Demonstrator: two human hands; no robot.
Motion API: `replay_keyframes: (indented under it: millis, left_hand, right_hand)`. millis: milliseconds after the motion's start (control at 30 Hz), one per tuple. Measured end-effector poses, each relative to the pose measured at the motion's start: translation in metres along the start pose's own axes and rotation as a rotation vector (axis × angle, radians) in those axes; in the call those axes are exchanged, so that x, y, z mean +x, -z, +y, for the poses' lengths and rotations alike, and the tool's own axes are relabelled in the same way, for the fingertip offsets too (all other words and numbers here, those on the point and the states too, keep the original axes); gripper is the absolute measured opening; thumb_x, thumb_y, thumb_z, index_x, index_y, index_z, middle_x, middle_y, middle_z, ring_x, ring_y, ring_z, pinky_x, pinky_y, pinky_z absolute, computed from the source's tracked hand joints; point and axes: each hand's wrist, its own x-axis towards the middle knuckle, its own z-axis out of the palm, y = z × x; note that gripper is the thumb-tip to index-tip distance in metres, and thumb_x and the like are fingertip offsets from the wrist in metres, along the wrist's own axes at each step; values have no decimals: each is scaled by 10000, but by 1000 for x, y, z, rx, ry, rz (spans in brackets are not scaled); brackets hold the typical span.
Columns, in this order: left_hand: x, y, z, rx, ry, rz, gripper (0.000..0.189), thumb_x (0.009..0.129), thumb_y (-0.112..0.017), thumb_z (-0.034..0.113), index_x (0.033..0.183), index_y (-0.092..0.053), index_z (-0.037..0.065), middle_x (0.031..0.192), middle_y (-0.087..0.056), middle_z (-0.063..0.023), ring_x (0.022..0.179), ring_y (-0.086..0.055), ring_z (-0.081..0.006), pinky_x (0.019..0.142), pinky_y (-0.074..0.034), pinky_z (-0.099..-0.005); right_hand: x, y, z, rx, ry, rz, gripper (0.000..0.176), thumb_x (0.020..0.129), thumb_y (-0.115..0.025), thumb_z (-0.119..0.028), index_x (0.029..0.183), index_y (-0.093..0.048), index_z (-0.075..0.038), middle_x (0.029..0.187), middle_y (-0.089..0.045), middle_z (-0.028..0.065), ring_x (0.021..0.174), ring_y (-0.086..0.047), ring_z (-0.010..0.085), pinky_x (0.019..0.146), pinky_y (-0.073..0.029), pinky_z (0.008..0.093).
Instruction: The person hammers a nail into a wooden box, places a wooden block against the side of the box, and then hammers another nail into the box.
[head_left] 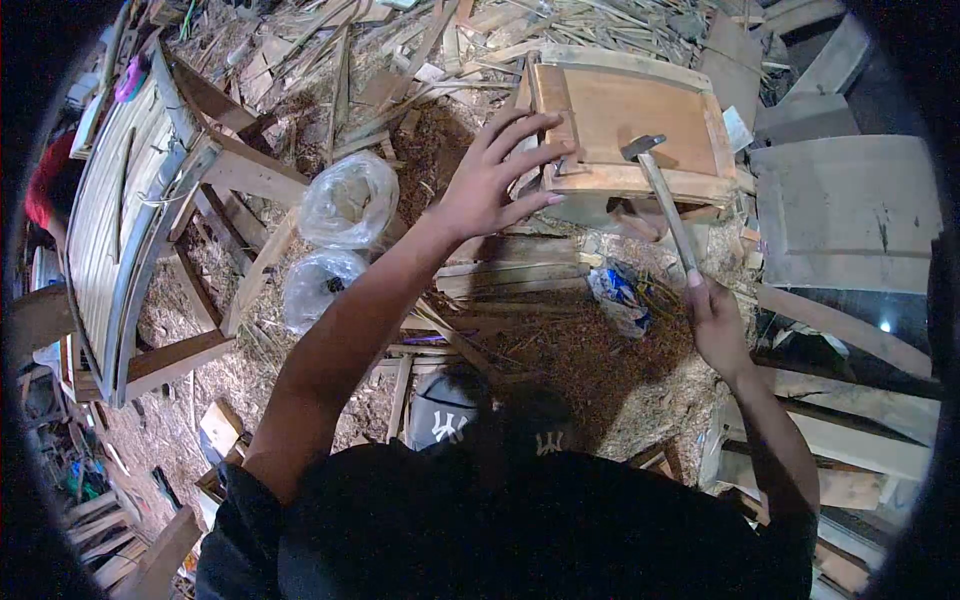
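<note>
A hammer (668, 212) is gripped near the end of its pale handle by my right hand (718, 325). Its dark metal head overlaps the near right part of a framed wooden panel (640, 110), which has a light border and a brown centre. My left hand (490, 185) is at the panel's near left corner, fingers spread and stretched toward the frame's left side. A small dark metal piece (560, 166) shows at that corner, close to my fingertips. Below the panel's near edge is a shadowed opening.
A large slatted wooden frame (130, 220) stands on the left, with a person's red sleeve (45, 180) behind it. Two clear plastic-wrapped rolls (350, 200) lie beside my left arm. Sawdust, offcuts and a blue-white crumpled packet (620, 298) cover the ground. Boards (850, 210) lie at right.
</note>
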Motion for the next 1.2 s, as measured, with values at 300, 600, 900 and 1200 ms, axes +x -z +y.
replay_keyframes:
  millis: [300, 600, 900, 1200]
  left_hand:
    - [9, 5, -25, -199, 52, -43, 683, 916, -609, 495, 1482, -442, 151, 1540, -337, -177, 1405, -336, -386, 1165, -272, -507]
    - [30, -5, -42, -249, 250, 26, 424, 941, -642, 320, 1313, -581, 124, 1368, -432, -199, 1353, -391, -347, 1141, -319, -435]
    - [45, -22, -59, -611, 691, 5, 1040, 822, -778, 474, 1516, -197, -38, 1440, -437, -253, 1298, -492, -332, 1061, -436, -426]
    - [48, -18, -47, -873, 621, 38, 979, 868, -755, 388, 1538, -170, -21, 1475, -416, -239, 1331, -468, -318, 1100, -401, -414]
  right_hand:
    - [2, -7, 8, 47, 21, -6, 457, 1079, -398, -372, 811, -481, -11, 660, -383, 14, 629, -368, 137, 594, -358, 330]
    - [-1, -10, 0, -14, 74, 17, 421, 1077, -403, -335, 883, -519, 21, 680, -452, 116, 646, -429, 208, 642, -405, 386]
    - [2, -17, 14, 70, 77, 23, 420, 1078, -408, -338, 829, -492, -10, 685, -410, -3, 644, -392, 130, 593, -366, 337]
    - [2, -19, 1, 2, 94, 36, 433, 1080, -377, -340, 834, -498, -5, 637, -382, 30, 609, -364, 148, 562, -333, 362]
